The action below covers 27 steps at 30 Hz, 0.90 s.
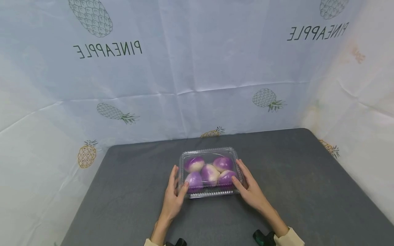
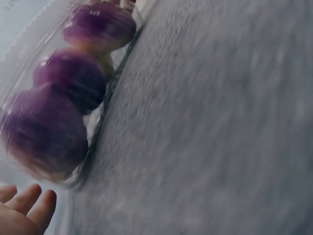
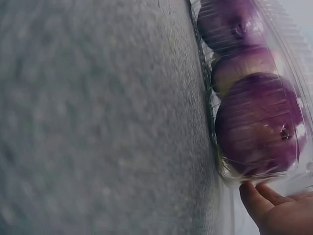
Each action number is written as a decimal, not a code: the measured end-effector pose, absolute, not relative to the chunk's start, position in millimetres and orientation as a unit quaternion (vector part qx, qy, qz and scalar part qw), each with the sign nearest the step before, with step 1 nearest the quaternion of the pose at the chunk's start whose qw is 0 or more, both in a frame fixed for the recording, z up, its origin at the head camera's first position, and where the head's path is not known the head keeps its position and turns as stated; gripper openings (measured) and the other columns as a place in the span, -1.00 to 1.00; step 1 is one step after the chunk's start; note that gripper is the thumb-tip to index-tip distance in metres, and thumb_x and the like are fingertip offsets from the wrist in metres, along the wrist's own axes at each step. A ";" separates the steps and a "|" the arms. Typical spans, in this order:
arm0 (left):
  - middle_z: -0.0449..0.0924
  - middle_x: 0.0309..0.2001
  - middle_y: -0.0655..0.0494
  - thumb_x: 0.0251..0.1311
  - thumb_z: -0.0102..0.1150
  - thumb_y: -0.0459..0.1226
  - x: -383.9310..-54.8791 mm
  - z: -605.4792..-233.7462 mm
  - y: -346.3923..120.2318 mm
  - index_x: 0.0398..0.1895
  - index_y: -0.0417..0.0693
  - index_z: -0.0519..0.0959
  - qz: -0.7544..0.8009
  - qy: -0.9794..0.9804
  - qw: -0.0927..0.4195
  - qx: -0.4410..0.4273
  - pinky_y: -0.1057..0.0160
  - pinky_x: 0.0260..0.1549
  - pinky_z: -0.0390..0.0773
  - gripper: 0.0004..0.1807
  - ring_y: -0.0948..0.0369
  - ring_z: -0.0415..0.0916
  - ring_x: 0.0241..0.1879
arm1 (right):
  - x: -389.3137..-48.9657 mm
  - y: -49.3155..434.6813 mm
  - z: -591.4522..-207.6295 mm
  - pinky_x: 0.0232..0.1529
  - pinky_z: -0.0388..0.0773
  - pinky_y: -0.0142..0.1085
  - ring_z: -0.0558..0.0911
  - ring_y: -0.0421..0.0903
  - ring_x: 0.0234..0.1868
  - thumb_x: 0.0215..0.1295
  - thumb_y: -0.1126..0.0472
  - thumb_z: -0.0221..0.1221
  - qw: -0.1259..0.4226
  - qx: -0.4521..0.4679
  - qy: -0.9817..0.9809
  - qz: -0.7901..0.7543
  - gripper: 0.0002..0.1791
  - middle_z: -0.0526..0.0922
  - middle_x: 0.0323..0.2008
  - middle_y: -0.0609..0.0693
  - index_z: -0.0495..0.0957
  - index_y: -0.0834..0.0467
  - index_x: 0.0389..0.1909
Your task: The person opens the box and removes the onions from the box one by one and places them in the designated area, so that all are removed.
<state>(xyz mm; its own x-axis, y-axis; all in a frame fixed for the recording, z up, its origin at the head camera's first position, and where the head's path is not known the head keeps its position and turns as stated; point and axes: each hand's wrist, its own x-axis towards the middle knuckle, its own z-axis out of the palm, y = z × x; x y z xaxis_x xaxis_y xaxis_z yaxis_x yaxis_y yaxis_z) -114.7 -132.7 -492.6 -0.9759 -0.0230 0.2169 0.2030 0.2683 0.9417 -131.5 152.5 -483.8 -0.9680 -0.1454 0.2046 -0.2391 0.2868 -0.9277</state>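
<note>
The clear plastic container (image 1: 212, 194) sits on the dark grey table (image 1: 129, 191) in front of you, five purple-and-white bulbs (image 1: 210, 173) showing through it. Your left hand (image 1: 173, 201) is at the container's left side, fingers extended along it, thumb over its near-left corner. Your right hand (image 1: 253, 194) mirrors that at the container's right side — straight fingers against the wall, thumb by the near-right corner. Neither hand is clenched — both lie relaxed and straight-fingered at the plastic. Nearer you than the container are pale sleeves (image 1: 289, 238); beyond it hangs a pineapple-print cloth (image 1: 197, 68).
</note>
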 end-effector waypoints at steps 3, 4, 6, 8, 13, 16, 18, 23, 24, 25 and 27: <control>-0.08 0.64 -0.27 0.42 0.14 -0.21 -113.6 -494.5 -129.6 0.68 0.04 -0.15 -0.606 -0.787 0.097 -0.061 -0.30 0.42 0.20 -0.09 -0.32 0.12 0.53 | -130.2 149.9 -484.5 0.29 -0.07 -0.84 -0.12 0.35 0.64 0.51 0.17 0.16 0.045 0.119 -0.803 0.582 -0.24 -0.12 0.63 0.33 0.06 0.12 0.62; -0.09 0.64 -0.25 0.41 0.16 -0.21 -113.5 -494.8 -128.8 0.68 0.05 -0.15 -0.605 -0.788 0.099 -0.060 -0.24 0.45 0.19 -0.07 -0.29 0.11 0.54 | -129.9 149.3 -484.5 0.28 -0.07 -0.83 -0.12 0.35 0.64 0.51 0.16 0.16 0.047 0.115 -0.807 0.578 -0.23 -0.12 0.64 0.32 0.07 0.11 0.62; -0.10 0.65 -0.23 0.38 0.19 -0.21 -113.3 -495.5 -127.4 0.68 0.02 -0.15 -0.605 -0.787 0.104 -0.060 0.05 0.51 0.16 -0.04 -0.22 0.07 0.57 | -129.4 148.4 -483.8 0.41 -0.01 -0.66 -0.10 0.34 0.64 0.50 0.14 0.17 0.046 0.106 -0.815 0.568 -0.23 -0.11 0.64 0.31 0.07 0.07 0.62; -0.08 0.65 -0.21 0.35 0.23 -0.22 -113.0 -496.1 -126.1 0.68 0.01 -0.13 -0.605 -0.787 0.110 -0.060 0.35 0.49 0.09 -0.03 -0.15 0.06 0.58 | -129.1 147.8 -483.4 0.50 0.03 -0.41 -0.07 0.32 0.65 0.50 0.12 0.17 0.044 0.098 -0.821 0.560 -0.22 -0.11 0.64 0.29 0.06 0.04 0.63; -0.06 0.65 -0.18 0.27 0.31 -0.20 -110.8 -496.0 -122.6 0.68 0.02 -0.10 -0.592 -0.796 0.113 -0.059 0.64 0.37 -0.05 0.03 -0.07 0.01 0.61 | -129.0 146.3 -484.1 0.49 -0.01 0.15 -0.10 0.32 0.65 0.52 0.13 0.15 0.040 0.098 -0.819 0.564 -0.22 -0.15 0.65 0.28 0.02 0.03 0.64; -0.10 0.66 -0.15 0.23 0.36 -0.16 -109.3 -494.7 -120.9 0.68 0.01 -0.12 -0.579 -0.806 0.108 -0.055 0.64 0.38 -0.10 0.08 -0.04 -0.05 0.63 | -128.6 144.9 -485.0 0.49 -0.04 0.30 -0.13 0.33 0.65 0.52 0.13 0.14 0.042 0.098 -0.815 0.570 -0.21 -0.17 0.66 0.28 0.01 0.04 0.64; -0.11 0.67 -0.11 0.19 0.39 -0.13 -108.9 -494.3 -120.2 0.68 0.02 -0.12 -0.572 -0.813 0.102 -0.047 0.57 0.43 -0.10 0.11 0.00 -0.08 0.64 | -128.4 143.9 -485.5 0.50 -0.05 0.35 -0.14 0.33 0.65 0.52 0.13 0.14 0.046 0.095 -0.814 0.571 -0.21 -0.17 0.66 0.27 0.01 0.04 0.64; -0.11 0.67 -0.15 0.11 0.44 -0.10 -108.8 -495.4 -120.5 0.67 -0.09 -0.09 -0.555 -0.824 0.101 -0.047 -0.05 0.56 -0.04 0.17 -0.06 -0.11 0.65 | -128.0 142.4 -486.3 0.50 -0.07 0.37 -0.13 0.32 0.65 0.50 0.12 0.17 0.052 0.087 -0.811 0.576 -0.20 -0.14 0.66 0.26 0.02 0.04 0.64; -0.12 0.66 -0.17 0.10 0.45 -0.10 -109.0 -496.0 -120.5 0.67 -0.12 -0.09 -0.553 -0.825 0.102 -0.051 -0.16 0.54 -0.04 0.17 -0.09 -0.12 0.65 | -128.1 142.4 -486.7 0.50 -0.07 0.37 -0.13 0.31 0.66 0.50 0.12 0.17 0.052 0.086 -0.810 0.577 -0.20 -0.13 0.66 0.25 0.02 0.04 0.64; -0.13 0.66 -0.19 0.09 0.46 -0.10 -109.0 -496.5 -120.6 0.66 -0.14 -0.09 -0.551 -0.826 0.104 -0.056 -0.24 0.52 -0.04 0.19 -0.12 -0.12 0.64 | -128.0 142.2 -487.1 0.50 -0.07 0.36 -0.13 0.30 0.66 0.50 0.12 0.17 0.052 0.085 -0.810 0.578 -0.20 -0.12 0.66 0.25 0.02 0.04 0.64; -0.15 0.66 -0.20 0.06 0.48 -0.09 -108.9 -497.2 -120.6 0.66 -0.14 -0.09 -0.550 -0.826 0.106 -0.061 -0.28 0.51 -0.03 0.21 -0.14 -0.13 0.64 | -127.8 141.9 -488.0 0.50 -0.06 0.36 -0.13 0.30 0.66 0.50 0.12 0.17 0.052 0.086 -0.809 0.580 -0.19 -0.12 0.66 0.24 0.02 0.03 0.64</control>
